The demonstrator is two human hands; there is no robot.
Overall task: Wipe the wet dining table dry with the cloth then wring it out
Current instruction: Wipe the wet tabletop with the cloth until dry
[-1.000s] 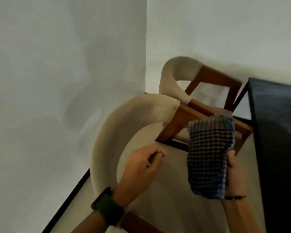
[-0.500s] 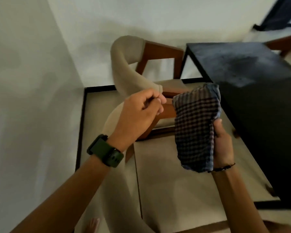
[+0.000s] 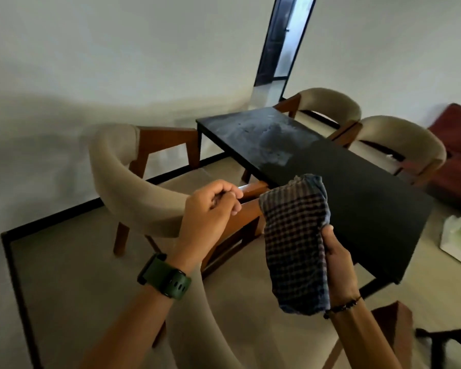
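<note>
The checked cloth [image 3: 296, 243] is held up in the right hand [image 3: 337, 265], draped over it and hanging well short of the dark counter [image 3: 357, 198], so nothing has been wiped yet by the look of it. The right fingers are mostly hidden behind the fabric; only the thumb is seen pressed against the cloth's edge, so it's gripped, though exactly how can't be told. The left hand [image 3: 210, 209] is curled loosely with fingers pressed together near the thumb, holding nothing visible, just beside the cloth but not touching it.

As for handling: the cloth looks soft and floppy, light while dry, and it will likely get heavier and clingier once water is soaked up. It would probably be best bunched or folded into a pad under a flat palm for wiping (a loose corner will just drag). The wet patch [image 3: 272, 139] is seen on the far half of the counter, so a reach is needed. For wringing, each end should be taken in one hand and twisted opposite ways.
</note>
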